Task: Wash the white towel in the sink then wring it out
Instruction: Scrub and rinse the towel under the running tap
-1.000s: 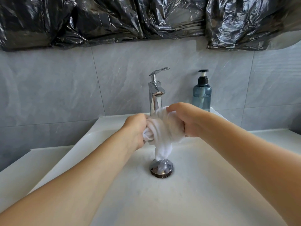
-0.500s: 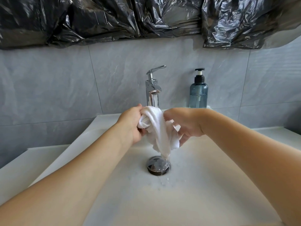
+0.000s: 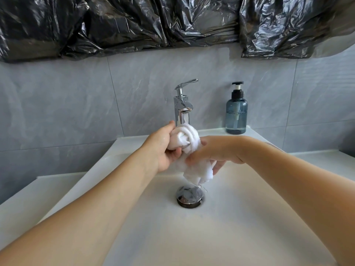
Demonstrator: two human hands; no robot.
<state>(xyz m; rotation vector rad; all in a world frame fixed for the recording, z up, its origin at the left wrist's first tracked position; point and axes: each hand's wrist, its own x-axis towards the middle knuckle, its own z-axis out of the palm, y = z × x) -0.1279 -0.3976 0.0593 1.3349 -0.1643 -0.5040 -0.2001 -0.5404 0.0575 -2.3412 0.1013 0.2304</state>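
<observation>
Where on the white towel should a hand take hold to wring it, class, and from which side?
Grip the white towel at its two ends, one hand from each side. It is bunched into a short roll: the left hand grips the upper end, the right hand the lower part, whose tail hangs over the drain. Opposed grips allow twisting.

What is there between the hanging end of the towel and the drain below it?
In the head view, only thin water trickles from the towel toward the drain; otherwise that stretch is bare.

No legible text — seemingly none.
</observation>
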